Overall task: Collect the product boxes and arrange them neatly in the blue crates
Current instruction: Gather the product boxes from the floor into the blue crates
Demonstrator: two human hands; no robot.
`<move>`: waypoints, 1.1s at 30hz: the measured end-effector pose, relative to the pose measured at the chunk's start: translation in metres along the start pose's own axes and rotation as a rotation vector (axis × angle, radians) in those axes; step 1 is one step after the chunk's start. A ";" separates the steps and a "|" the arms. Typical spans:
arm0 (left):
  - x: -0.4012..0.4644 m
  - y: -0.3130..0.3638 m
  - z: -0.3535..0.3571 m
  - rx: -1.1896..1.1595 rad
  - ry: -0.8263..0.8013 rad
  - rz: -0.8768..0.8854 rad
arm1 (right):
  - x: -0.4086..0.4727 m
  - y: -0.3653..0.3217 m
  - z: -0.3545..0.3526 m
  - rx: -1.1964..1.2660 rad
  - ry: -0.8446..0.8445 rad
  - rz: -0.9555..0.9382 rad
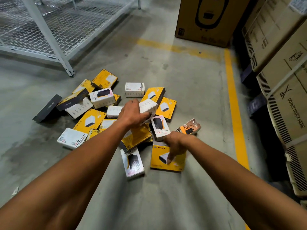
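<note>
Across the middle of the frame, product boxes (90,120) lay scattered on the concrete floor (191,83); the left hand (131,113) was closed around a white box (147,107) above the heap, while the right hand (174,143) gripped a yellow box (159,161) at lower centre, thumb pressed on its face

yellow box (167,157): LAPCARE | white box (160,128): HALLEY 20K | brown box (189,127): 65W | stacked carton (292,105): DO NOT TRUCK HERE
</note>
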State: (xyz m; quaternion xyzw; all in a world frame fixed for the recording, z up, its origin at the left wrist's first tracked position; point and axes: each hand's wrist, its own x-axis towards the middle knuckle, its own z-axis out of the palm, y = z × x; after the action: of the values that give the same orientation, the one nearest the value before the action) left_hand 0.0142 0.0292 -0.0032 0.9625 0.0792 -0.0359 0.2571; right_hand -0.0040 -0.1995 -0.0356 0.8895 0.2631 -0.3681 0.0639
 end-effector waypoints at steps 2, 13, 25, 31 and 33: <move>-0.001 -0.003 0.000 -0.017 -0.020 -0.008 | -0.005 0.010 -0.020 0.199 -0.088 0.009; 0.004 0.001 -0.031 -0.481 0.180 -0.332 | -0.025 0.050 -0.071 1.475 0.411 0.066; -0.075 0.024 -0.166 -0.884 0.111 -0.426 | -0.136 -0.011 -0.160 1.819 0.519 0.089; -0.119 0.055 -0.299 -0.938 0.192 -0.445 | -0.253 -0.079 -0.255 1.835 0.478 0.094; -0.135 0.077 -0.349 -0.950 0.231 -0.424 | -0.293 -0.098 -0.289 1.821 0.473 0.085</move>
State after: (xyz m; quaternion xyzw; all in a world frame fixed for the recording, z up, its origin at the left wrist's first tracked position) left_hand -0.0960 0.1199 0.3516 0.7006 0.3073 0.0590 0.6413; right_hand -0.0479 -0.1508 0.3819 0.6578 -0.1526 -0.2391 -0.6977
